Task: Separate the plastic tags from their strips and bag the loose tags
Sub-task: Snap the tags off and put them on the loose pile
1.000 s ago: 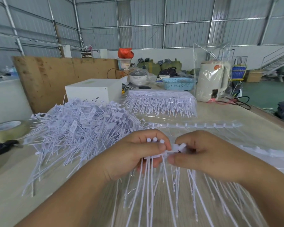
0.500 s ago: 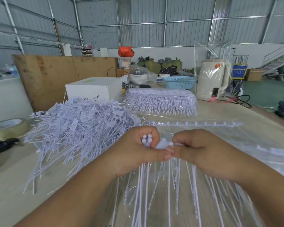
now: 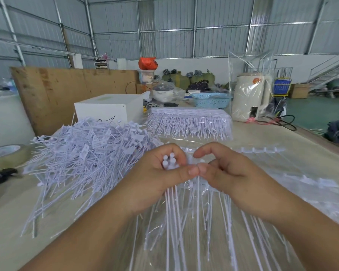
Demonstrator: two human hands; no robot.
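My left hand (image 3: 157, 173) grips a small bundle of separated white tags (image 3: 169, 163), whose round ends stick up between finger and thumb while their long stems hang down toward me. My right hand (image 3: 221, 169) pinches the white tag strip (image 3: 194, 161) right beside it, thumbs touching. More stems from the strip (image 3: 198, 222) dangle below over a clear plastic bag (image 3: 262, 192) spread on the table. A big heap of loose tags (image 3: 86, 153) lies to the left. An emptied strip (image 3: 262, 149) lies beyond my right hand.
A wrapped pack of unseparated tag strips (image 3: 190, 124) sits behind my hands, with a white box (image 3: 108, 108) to its left. A tape roll (image 3: 6, 155) and a black tool (image 3: 0, 177) lie at the far left. A blue basket (image 3: 211, 99) and a white kettle (image 3: 250, 98) stand farther back.
My hands have drawn together until the thumbs touch. The tags in my left hand have bunched into a tighter bundle, and the strip between the hands is shorter.
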